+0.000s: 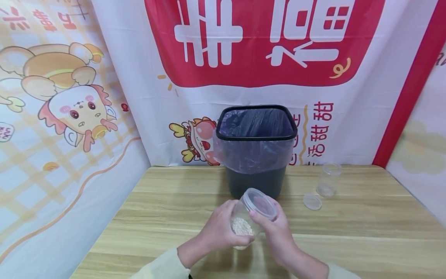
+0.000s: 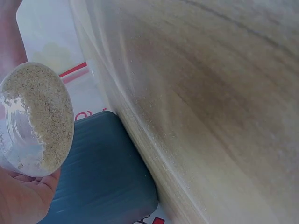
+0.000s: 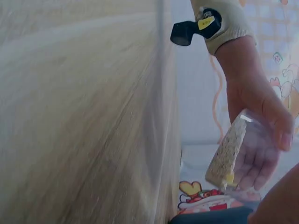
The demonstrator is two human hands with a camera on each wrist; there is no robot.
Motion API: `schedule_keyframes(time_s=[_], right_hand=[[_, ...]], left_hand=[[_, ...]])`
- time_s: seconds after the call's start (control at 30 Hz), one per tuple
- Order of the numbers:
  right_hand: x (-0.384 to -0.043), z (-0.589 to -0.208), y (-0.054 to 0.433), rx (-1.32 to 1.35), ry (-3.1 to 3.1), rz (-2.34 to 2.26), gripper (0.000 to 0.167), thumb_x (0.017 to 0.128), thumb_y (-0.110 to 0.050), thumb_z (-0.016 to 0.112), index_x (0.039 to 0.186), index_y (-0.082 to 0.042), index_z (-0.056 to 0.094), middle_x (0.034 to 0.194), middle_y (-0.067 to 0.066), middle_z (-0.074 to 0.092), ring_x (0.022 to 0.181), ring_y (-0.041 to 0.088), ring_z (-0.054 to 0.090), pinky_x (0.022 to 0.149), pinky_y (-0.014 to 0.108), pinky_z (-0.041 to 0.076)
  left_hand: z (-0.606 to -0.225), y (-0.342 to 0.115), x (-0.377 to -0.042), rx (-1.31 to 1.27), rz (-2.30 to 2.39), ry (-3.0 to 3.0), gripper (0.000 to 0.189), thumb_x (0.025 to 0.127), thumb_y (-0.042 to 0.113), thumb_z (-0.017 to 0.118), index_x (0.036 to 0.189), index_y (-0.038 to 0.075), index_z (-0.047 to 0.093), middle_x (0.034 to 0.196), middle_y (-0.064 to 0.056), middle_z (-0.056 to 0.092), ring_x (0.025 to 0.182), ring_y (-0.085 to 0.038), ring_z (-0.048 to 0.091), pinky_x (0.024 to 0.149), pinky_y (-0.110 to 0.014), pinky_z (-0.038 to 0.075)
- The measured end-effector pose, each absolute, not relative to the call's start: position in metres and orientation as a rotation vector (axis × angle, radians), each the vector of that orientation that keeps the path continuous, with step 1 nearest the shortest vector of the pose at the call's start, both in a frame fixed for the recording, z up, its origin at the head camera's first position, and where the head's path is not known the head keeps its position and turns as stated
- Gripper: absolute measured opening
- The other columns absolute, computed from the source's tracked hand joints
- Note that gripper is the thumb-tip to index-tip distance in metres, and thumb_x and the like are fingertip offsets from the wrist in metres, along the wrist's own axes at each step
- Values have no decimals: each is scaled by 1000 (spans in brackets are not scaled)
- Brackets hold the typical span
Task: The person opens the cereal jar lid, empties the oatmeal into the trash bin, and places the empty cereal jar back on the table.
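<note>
- While your left hand [image 1: 220, 228] grips the tilted jar [image 1: 239, 211] by its body, your right hand [image 1: 278, 230] grips its lid end, over the table [image 1: 174, 205] before the bin [image 1: 258, 184].
- Done: another lid [image 1: 312, 202] lies beside the second jar [image 1: 327, 182].
- Left, seemingly: your held jar's lid [image 1: 263, 204] looks unremoved, flakes [image 1: 241, 226] inside.

We are missing part of the clear round plastic jar [image 1: 253, 221] behind the bare left hand [image 1: 220, 228]; we are finding its pale grains [image 1: 241, 227] too small to identify. The black-rimmed dark plastic bin [image 1: 256, 182] is hiding some red lettering [image 1: 297, 119]. The head view's edge is cutting off both cream sleeves [image 1: 162, 267].
</note>
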State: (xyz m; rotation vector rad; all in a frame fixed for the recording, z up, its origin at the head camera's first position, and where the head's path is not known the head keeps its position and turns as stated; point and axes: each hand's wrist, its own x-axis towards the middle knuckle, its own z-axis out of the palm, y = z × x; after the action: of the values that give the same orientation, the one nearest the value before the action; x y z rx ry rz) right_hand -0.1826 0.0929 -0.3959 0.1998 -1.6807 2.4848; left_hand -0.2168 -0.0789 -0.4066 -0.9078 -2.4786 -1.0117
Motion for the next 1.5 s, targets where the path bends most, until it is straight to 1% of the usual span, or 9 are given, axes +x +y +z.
schedule_keyframes(time_s=[0.13, 0.3, 0.43, 0.6, 0.67, 0.93, 1.13, 1.33, 1.5], right_hand=[[-195, -404, 107, 542, -1640, 2571, 60, 82, 6, 62, 136, 7, 37, 125, 16, 56, 109, 19, 58, 93, 29, 48], [-212, -411, 129, 1054, -1593, 2696, 62, 83, 4, 59, 141, -1, 39, 129, 10, 56, 116, 19, 54, 97, 34, 46], [-219, -413, 136, 1222, -1569, 2756, 65, 84, 2, 59, 145, -2, 35, 135, 9, 53, 122, 20, 51, 101, 39, 42], [-217, -417, 129, 1240, -1433, 2729, 60, 89, 1, 55, 145, 0, 34, 138, 13, 50, 125, 22, 49, 104, 36, 39], [-211, -417, 121, 1149, -1377, 2681, 56, 90, 2, 55, 143, 2, 35, 137, 15, 51, 124, 21, 50, 105, 33, 39], [-179, -399, 88, 256, -1550, 2467, 55, 85, 5, 63, 133, 5, 36, 124, 10, 57, 110, 15, 56, 94, 24, 45], [-177, -392, 80, -37, -1687, 2395, 64, 82, -2, 71, 136, 4, 37, 126, 18, 54, 105, 13, 58, 91, 24, 46], [-180, -397, 89, 99, -1677, 2464, 62, 82, 1, 70, 135, 4, 39, 125, 18, 55, 106, 15, 59, 91, 26, 47], [-196, -407, 114, 685, -1593, 2656, 63, 82, 8, 61, 139, 5, 35, 128, 16, 55, 112, 18, 57, 97, 30, 46]], left_hand=[[-406, -81, -216, -904, -1042, -2506, 80, 60, 45, 88, 124, 9, 56, 105, 3, 60, 88, -14, 59, 77, -28, 51], [-404, -83, -215, -918, -1091, -2534, 80, 59, 42, 89, 125, 10, 56, 108, 3, 61, 92, -13, 59, 80, -30, 51], [-405, -83, -215, -943, -1121, -2535, 79, 59, 40, 89, 125, 10, 57, 109, 0, 63, 94, -12, 58, 81, -30, 51], [-405, -82, -215, -903, -1122, -2535, 80, 60, 40, 89, 126, 10, 56, 111, 1, 61, 94, -12, 58, 81, -31, 51], [-405, -81, -214, -879, -1107, -2529, 81, 59, 41, 89, 126, 9, 55, 111, 3, 60, 94, -12, 58, 81, -31, 51], [-406, -78, -214, -862, -1040, -2477, 82, 58, 44, 89, 123, 6, 55, 106, -1, 60, 90, -13, 57, 78, -29, 51], [-409, -77, -215, -881, -975, -2469, 79, 59, 47, 87, 118, 7, 56, 100, 1, 59, 85, -12, 56, 74, -27, 50], [-410, -79, -216, -917, -988, -2486, 78, 60, 46, 87, 120, 7, 56, 101, -2, 61, 86, -14, 58, 75, -27, 51], [-408, -83, -215, -934, -1085, -2507, 79, 60, 41, 89, 124, 9, 56, 107, -4, 63, 92, -18, 60, 80, -30, 51]])
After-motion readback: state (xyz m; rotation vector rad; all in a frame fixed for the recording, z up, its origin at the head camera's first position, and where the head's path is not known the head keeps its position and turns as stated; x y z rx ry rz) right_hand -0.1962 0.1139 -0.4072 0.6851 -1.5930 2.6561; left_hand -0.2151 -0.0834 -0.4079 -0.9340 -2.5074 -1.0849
